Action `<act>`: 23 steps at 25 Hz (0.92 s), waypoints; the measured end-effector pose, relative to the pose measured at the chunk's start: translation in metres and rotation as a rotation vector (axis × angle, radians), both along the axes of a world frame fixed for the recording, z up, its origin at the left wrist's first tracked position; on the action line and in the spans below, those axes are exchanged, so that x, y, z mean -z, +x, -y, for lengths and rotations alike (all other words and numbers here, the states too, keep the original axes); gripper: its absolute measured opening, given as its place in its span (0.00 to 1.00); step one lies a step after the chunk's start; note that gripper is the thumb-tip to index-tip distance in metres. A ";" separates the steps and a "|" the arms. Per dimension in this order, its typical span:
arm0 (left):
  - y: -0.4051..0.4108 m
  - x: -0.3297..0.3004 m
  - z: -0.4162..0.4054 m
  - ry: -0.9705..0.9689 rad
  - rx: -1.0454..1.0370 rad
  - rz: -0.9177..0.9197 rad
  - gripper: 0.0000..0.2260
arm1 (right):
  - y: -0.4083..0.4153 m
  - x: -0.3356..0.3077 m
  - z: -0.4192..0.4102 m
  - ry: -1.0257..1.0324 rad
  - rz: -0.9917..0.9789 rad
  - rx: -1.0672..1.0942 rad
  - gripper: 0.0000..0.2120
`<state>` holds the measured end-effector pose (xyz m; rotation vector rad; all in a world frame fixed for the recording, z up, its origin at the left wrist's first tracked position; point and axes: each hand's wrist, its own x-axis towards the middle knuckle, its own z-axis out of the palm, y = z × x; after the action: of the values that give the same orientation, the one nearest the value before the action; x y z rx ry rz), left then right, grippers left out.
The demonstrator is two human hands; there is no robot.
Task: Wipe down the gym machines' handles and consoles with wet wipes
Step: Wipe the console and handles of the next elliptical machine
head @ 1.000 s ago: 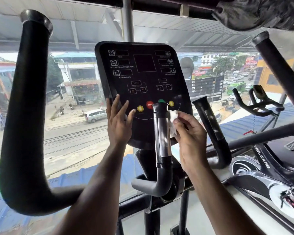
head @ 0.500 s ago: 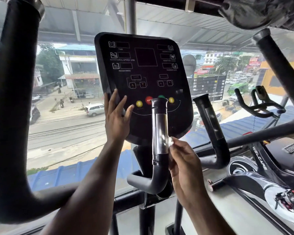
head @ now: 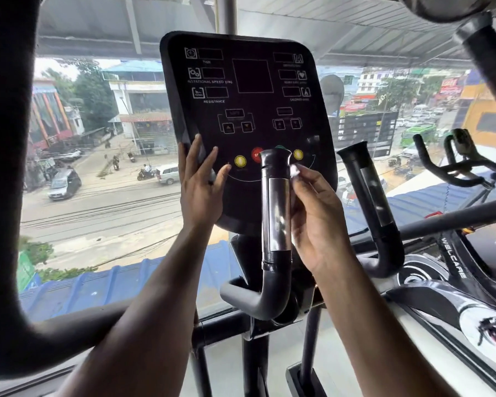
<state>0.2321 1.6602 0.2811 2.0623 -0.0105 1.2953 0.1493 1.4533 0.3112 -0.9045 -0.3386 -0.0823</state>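
My left hand (head: 202, 186) lies flat, fingers straight, steadying the console (head: 246, 110); my right hand (head: 317, 216) pinches the wipe (head: 295, 171) against the grip (head: 276, 213), near its top; I'd wrap it round and stroke downward, covering the metal band.

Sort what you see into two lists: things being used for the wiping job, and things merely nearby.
In use: wet wipe, right hand, left hand, console, near grip handle.

Nearby only: second grip handle, spin bike handlebars, big curved arm.
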 end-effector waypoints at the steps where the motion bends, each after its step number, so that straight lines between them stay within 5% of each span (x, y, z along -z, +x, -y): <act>1: 0.000 0.000 0.000 -0.005 0.004 0.001 0.21 | 0.005 0.000 -0.002 0.006 -0.001 -0.010 0.08; 9: 0.007 0.006 0.001 -0.027 0.025 0.056 0.20 | -0.017 0.075 0.008 0.078 -0.040 -0.147 0.10; 11: 0.007 0.007 -0.001 -0.017 0.024 0.054 0.20 | 0.005 0.053 0.004 0.126 -0.064 -0.141 0.05; 15: 0.009 0.018 0.001 0.024 0.041 0.022 0.22 | 0.035 -0.005 -0.019 0.258 -0.267 -0.426 0.21; 17: 0.007 0.021 0.001 0.014 0.027 0.012 0.23 | 0.027 -0.012 -0.028 0.334 -0.340 -0.511 0.21; 23: 0.004 0.026 0.007 0.047 0.011 -0.012 0.25 | 0.003 -0.009 -0.032 0.312 -0.246 -0.288 0.17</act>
<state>0.2360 1.6531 0.2553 2.1065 -0.0481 1.2875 0.1520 1.4853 0.3202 -0.5422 -0.2158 0.2351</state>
